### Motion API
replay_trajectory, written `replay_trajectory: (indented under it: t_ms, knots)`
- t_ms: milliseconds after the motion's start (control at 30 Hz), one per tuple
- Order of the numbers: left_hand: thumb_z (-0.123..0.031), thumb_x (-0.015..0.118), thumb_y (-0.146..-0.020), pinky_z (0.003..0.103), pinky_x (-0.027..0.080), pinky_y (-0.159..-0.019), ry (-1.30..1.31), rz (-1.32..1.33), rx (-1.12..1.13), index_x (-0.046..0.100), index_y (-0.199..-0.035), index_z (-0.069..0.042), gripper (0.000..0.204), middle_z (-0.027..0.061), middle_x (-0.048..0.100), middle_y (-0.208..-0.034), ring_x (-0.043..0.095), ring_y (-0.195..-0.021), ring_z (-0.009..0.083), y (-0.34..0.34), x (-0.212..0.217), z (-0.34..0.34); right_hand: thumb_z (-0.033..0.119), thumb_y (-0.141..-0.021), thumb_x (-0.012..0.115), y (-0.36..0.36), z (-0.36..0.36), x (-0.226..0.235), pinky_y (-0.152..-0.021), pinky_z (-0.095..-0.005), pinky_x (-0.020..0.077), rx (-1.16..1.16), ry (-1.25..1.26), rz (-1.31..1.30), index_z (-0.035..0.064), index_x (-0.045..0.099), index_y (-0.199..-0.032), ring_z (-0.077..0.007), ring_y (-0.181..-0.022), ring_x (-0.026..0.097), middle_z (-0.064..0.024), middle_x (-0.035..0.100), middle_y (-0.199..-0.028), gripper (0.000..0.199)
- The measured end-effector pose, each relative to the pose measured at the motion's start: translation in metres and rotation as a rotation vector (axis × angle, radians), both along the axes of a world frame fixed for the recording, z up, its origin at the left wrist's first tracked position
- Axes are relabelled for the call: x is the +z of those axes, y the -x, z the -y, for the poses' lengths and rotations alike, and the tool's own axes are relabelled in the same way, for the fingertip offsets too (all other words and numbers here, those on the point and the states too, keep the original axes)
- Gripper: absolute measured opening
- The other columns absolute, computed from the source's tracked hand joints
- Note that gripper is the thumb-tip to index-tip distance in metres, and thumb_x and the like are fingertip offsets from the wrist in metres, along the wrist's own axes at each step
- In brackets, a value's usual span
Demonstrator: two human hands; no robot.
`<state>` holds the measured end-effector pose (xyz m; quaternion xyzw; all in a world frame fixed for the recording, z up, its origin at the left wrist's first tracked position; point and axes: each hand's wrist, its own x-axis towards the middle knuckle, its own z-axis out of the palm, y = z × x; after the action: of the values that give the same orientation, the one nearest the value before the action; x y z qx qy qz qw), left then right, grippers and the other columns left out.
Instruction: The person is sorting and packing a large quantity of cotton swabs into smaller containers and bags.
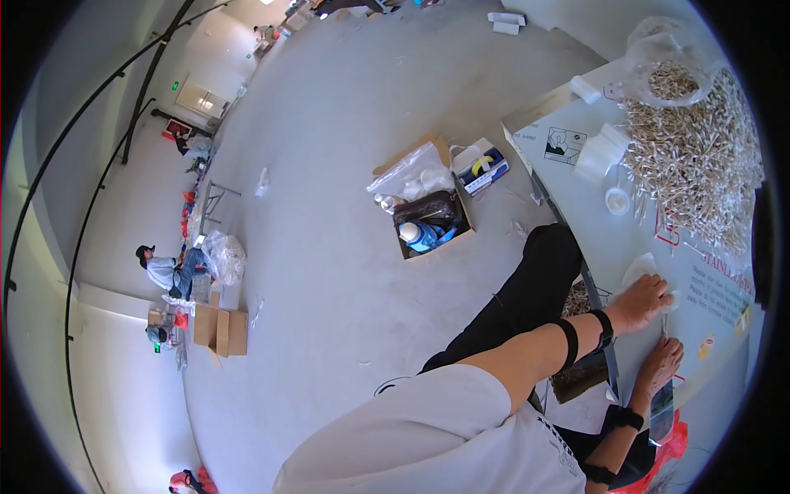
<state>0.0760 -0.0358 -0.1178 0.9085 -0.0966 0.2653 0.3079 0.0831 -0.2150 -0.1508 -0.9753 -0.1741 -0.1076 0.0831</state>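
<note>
My left hand [646, 300] lies on the pale tabletop [609, 239], with its fingers closed on a small white packet [672, 301]. A thin white sheet [640, 265] pokes out from under the hand. Just below it, my right hand [663, 362] pinches a thin short stick [664, 328] that points up toward the left hand. A big heap of small pale sticks with white tips [699, 156] covers the far part of the table. Both forearms wear black bands.
A clear bag of the same sticks [671, 70], white packets [601, 148] and a small white cup [617, 200] lie near the heap. On the floor stands an open carton with bottles and bags [428, 210]. A person sits far off by cartons [220, 329].
</note>
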Motion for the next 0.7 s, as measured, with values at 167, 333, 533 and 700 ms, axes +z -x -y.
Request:
replay_trajectory:
  t_ms: [167,333,533,700]
  knots:
    - [-0.014,0.052,-0.075,0.041,0.037,-0.081,-0.035,-0.142,-0.036,0.053,-0.098,-0.005,0.024,0.0117,0.050,-0.095,0.047,-0.094,0.0289,-0.006,-0.004,0.004,0.019,-0.091,0.050,0.002,0.007,-0.004,-0.076,-0.0436,0.0423,0.080,-0.001,0.043,0.0037,0.047,-0.094,-0.0326,-0.090,0.052,-0.0137,0.052,-0.092,0.016]
    - [-0.019,0.053,-0.077,0.049,0.026,-0.102,-0.117,-0.024,0.068,0.053,-0.109,-0.004,0.035,0.0199,0.041,-0.129,0.033,-0.125,0.0337,0.000,-0.027,0.005,0.019,-0.093,0.048,0.009,0.009,-0.004,-0.077,-0.0421,0.0435,0.037,0.018,0.061,0.0037,0.047,-0.096,-0.0322,-0.091,0.053,-0.0136,0.052,-0.092,0.016]
    - [-0.036,0.058,-0.081,0.050,0.008,-0.112,-0.138,-0.196,0.043,0.045,-0.128,0.000,0.061,0.0197,0.028,-0.144,0.015,-0.138,0.0312,0.013,-0.024,0.004,0.016,-0.093,0.047,0.012,0.025,-0.017,-0.077,-0.0423,0.0444,0.146,0.048,0.095,0.0018,0.046,-0.094,-0.0330,-0.088,0.053,-0.0156,0.051,-0.090,0.014]
    - [-0.042,0.058,-0.082,0.049,0.006,-0.112,-0.187,-0.221,-0.048,0.038,-0.134,-0.003,0.069,0.0177,0.025,-0.146,0.015,-0.139,0.0275,0.008,-0.026,0.000,0.014,-0.093,0.047,0.016,0.029,-0.020,-0.078,-0.0426,0.0444,0.197,-0.047,0.078,0.0011,0.045,-0.093,-0.0340,-0.087,0.052,-0.0169,0.050,-0.089,0.013]
